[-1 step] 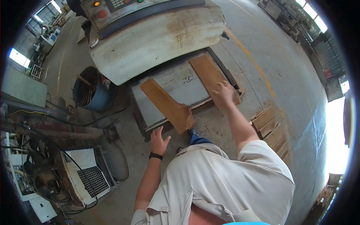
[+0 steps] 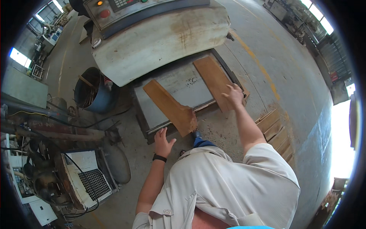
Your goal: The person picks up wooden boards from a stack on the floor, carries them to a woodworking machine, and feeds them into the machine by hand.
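Observation:
Two brown wooden boards lie on the grey metal bed (image 2: 160,114) of a machine. The left board (image 2: 164,101) has a broad, rough-edged near end that overhangs the bed's front edge. A straighter right board (image 2: 213,78) lies slantwise and also reaches past that edge. My right hand (image 2: 233,95), fingers spread, is at the near right edge of the right board; whether it touches the wood I cannot tell. With a dark band on the wrist, my left hand (image 2: 163,143) is open just in front of the bed's front edge, holding nothing.
A pale machine hood (image 2: 160,42) with a control panel (image 2: 126,9) spans the bed's far side. At left stands a blue bin (image 2: 95,93) of wood scraps. More boards (image 2: 276,131) lie on the floor at right. Cables and machinery (image 2: 49,175) fill the lower left.
My right hand has shifted slightly to the right, toward the right board's edge. My left hand and both boards look almost unchanged.

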`<state>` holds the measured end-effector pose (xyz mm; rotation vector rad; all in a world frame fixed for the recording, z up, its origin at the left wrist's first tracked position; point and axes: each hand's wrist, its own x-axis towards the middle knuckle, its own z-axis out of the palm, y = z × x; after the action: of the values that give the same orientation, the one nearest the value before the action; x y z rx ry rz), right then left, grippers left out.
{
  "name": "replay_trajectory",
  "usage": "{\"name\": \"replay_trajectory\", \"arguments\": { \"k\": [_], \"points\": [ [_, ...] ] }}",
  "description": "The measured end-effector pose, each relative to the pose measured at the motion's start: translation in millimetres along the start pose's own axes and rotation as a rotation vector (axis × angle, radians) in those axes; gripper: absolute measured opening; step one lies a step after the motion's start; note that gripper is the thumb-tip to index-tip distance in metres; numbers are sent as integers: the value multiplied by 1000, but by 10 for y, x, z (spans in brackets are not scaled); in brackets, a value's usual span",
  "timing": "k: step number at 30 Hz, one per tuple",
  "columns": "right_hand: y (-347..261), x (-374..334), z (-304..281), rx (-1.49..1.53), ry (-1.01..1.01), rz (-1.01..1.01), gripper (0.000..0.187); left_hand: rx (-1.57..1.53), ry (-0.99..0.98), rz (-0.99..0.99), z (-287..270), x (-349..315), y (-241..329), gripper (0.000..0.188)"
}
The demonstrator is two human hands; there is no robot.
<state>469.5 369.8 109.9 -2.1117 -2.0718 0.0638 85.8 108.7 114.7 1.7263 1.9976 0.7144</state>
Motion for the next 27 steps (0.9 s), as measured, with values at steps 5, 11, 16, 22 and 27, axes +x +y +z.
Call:
{"name": "replay_trajectory", "arguments": {
  "k": [5,11,16,22,27],
  "points": [
    [658,-58,200,156,-260,94,72,201,-142,73,210,264,314,98],
    [-14,-220,261,132,-202,33,74,439,-336,73,326,581,463,99],
    [-559,-240,260,110,-214,-13,72,508,-404,54,226,796,394,93],
    [-1159,-98,302,108,-255,-118,74,614,-420,-1,15,1131,172,86],
    [-1193,-70,294,45,-221,-331,76,684,-330,-15,-52,1079,90,81]
  ]
}}
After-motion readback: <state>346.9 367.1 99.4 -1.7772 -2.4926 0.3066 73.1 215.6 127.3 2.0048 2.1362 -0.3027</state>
